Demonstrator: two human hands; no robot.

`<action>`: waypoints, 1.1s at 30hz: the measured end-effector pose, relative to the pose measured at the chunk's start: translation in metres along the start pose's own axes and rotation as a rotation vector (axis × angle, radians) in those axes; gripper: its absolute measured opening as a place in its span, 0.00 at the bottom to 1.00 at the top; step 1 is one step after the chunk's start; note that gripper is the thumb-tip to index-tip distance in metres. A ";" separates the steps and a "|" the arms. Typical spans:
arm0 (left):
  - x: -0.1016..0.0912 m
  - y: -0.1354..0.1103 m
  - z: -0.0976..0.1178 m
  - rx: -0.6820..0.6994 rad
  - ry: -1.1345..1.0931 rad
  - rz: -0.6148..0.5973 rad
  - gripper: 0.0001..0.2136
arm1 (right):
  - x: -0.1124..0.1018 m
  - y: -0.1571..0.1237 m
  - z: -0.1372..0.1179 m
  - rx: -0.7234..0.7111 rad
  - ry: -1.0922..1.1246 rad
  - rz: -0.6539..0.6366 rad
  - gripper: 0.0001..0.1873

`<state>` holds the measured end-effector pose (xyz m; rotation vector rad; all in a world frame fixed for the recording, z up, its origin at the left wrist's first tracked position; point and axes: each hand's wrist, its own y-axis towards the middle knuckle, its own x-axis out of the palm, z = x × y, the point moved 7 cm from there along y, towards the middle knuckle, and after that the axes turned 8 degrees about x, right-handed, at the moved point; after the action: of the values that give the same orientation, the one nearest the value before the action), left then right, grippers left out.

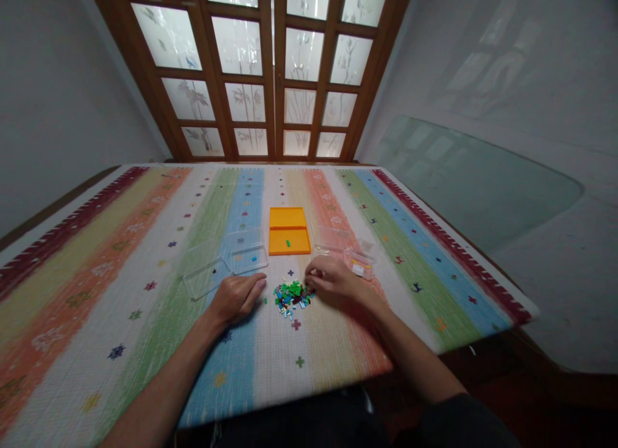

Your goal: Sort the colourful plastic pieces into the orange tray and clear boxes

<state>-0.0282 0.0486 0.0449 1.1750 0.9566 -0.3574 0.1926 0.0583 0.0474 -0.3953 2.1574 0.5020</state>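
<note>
A pile of small toy building bricks (292, 296), mostly green with blue, brown and white ones, lies on the striped cloth. My right hand (333, 277) is at the pile's right edge, its fingertips pinched together; whatever is between them is too small to make out. To the left of the pile my left hand (240, 296) rests on the cloth, fingers curled in, with no object showing in it. Beyond the pile stands an open orange case (288, 219), with one green brick (288, 243) in its nearer half.
Clear plastic boxes flank the orange case: a left one (207, 279), another (248, 258) holding a blue brick (253, 259), and a right one (360, 266) with yellow and white pieces. The table's striped cloth (159, 319) reaches toward wood-framed glass doors (241, 55).
</note>
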 end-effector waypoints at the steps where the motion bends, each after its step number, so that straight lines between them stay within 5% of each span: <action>1: -0.001 0.000 0.001 0.004 0.001 0.002 0.17 | -0.010 0.000 0.008 0.043 0.015 0.062 0.06; 8: -0.002 0.002 0.004 0.037 0.012 0.034 0.17 | -0.062 -0.015 0.063 0.306 -0.002 0.408 0.07; 25: 0.002 -0.001 0.002 0.013 -0.011 -0.011 0.15 | -0.054 -0.022 0.081 0.416 0.100 0.484 0.14; 33: 0.001 0.001 0.002 0.016 0.004 -0.008 0.15 | -0.055 -0.021 0.063 0.347 -0.049 0.447 0.10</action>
<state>-0.0264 0.0470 0.0450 1.1866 0.9640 -0.3697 0.2767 0.0762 0.0532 0.2948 2.2322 0.3617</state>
